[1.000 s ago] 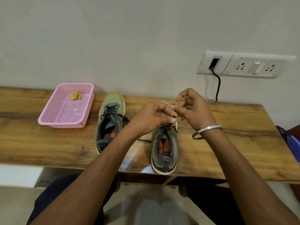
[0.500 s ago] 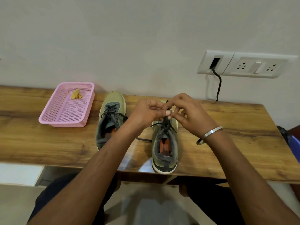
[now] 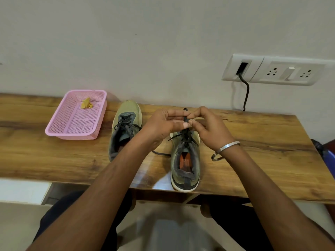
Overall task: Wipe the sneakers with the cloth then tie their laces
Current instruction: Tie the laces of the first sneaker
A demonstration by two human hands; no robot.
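Step in hand, judged: tying the laces of the second sneaker, wiping apparently done. Nearest the person, the heel of the right sneaker sat just at the near edge of the wooden table, directly below the 2 hands. Above its tongue, the left hand and right hand met, each with fingers curled and pinching the dark laces; a loop stood up between the fingertips, and 1 loose end trailed on the table below the left wrist. Next move, judged: pass 1 loop round the other and draw both outward, which needs side room. To the right of the right hand the tabletop ran bare to its edge; to the left of the left hand lay the left sneaker, near but apart, its laces crossed, knot not discernible. Farther left sat a pink basket holding the yellow cloth. Beyond the hands rose the wall, with a socket panel and hanging cable.
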